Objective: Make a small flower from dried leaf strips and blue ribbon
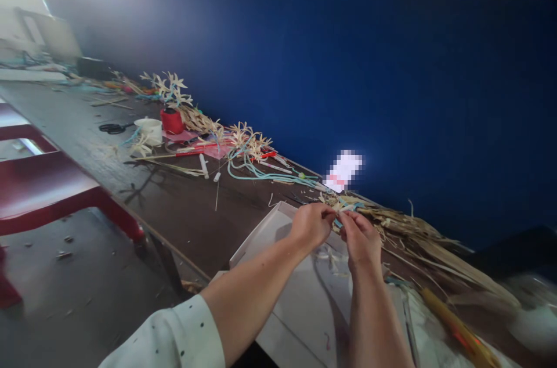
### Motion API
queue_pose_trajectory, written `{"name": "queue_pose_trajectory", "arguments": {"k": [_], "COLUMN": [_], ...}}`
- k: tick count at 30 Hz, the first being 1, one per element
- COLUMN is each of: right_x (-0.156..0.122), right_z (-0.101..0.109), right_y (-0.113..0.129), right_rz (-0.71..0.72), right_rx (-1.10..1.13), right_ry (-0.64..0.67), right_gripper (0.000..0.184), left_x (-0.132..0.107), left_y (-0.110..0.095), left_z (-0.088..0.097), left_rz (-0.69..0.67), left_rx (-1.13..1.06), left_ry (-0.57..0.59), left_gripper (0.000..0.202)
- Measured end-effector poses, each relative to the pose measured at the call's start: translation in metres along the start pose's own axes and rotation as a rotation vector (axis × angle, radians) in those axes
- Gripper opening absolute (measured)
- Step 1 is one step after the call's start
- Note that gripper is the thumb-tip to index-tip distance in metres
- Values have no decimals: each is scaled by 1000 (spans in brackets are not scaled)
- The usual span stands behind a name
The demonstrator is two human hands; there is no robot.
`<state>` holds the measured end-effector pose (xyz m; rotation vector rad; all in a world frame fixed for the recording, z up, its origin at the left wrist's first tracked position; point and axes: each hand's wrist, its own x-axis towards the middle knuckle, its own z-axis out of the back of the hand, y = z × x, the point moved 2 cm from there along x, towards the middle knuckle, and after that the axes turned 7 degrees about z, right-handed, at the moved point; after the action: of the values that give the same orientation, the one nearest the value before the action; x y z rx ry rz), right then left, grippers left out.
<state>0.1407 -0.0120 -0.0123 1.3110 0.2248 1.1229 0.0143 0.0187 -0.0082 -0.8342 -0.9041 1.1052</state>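
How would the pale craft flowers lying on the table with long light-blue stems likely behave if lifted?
The flower bunch would probably feel light, given its thin, narrow petals. Being splayed, they may snag or crumple. The slender stems may flex yet keep some shape, since they lie in smooth curves.

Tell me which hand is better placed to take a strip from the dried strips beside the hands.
Likely the right hand: it is nearer the dried strips, which spread out on its side. The left hand would have to cross it.
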Motion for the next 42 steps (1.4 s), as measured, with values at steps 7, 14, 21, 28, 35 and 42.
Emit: {"name": "queue_pose_trajectory", "arguments": {"k": [7, 14, 21, 28, 35, 42], "right_x": [-5, -2, -1, -2, -1, -1], "right_z": [1, 0, -2, 0, 0, 0], "right_y": [21, 9, 7, 15, 14, 10], "right_rz": [120, -17, -190, -184, -191, -190], "right_rx": [-224, -66, 377, 365, 374, 381], "right_ry": [16, 24, -1, -21, -25, -52], "right_gripper": [24, 34, 43, 36, 38, 41], "left_x": [1, 1, 0, -1, -1, 0], "left_y": [2, 0, -1, -1, -1, -2], "left_z": [-2, 0, 1, 0, 1, 1], "left_rz": [11, 11, 3, -58, -75, -60], "left_rx": [-30, -77, -39, 22, 32, 44], "left_ry": [7, -4, 7, 7, 6, 19], "left_gripper": [21, 22, 23, 21, 21, 21]}}
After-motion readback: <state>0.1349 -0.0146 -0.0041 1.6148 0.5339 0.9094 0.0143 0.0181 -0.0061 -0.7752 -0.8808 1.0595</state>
